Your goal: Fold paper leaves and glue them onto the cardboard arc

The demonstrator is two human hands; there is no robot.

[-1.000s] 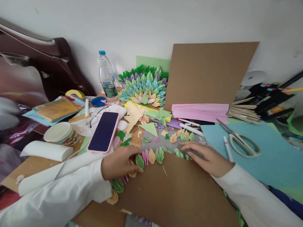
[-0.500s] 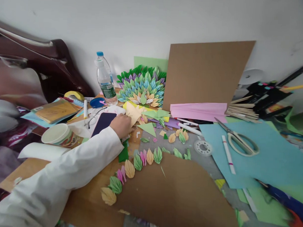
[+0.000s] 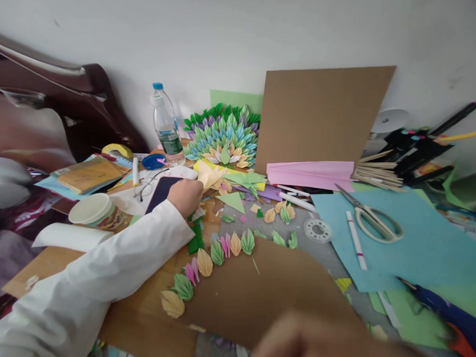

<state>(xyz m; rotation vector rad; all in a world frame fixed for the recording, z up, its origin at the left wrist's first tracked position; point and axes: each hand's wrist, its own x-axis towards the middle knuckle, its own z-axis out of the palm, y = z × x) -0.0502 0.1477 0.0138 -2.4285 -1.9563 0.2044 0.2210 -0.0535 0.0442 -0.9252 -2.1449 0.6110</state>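
Your left hand (image 3: 186, 196) rests at the far left of the work, fingers curled over a small paper piece by the phone (image 3: 162, 191); whether it grips that piece cannot be told. Your right hand (image 3: 314, 342) is a blur at the bottom edge, its opening unreadable. The folded leaves (image 3: 204, 263) line the curved edge of the cardboard (image 3: 265, 294), running from near-left to far-right, just on the near side of the left hand, the closer one.
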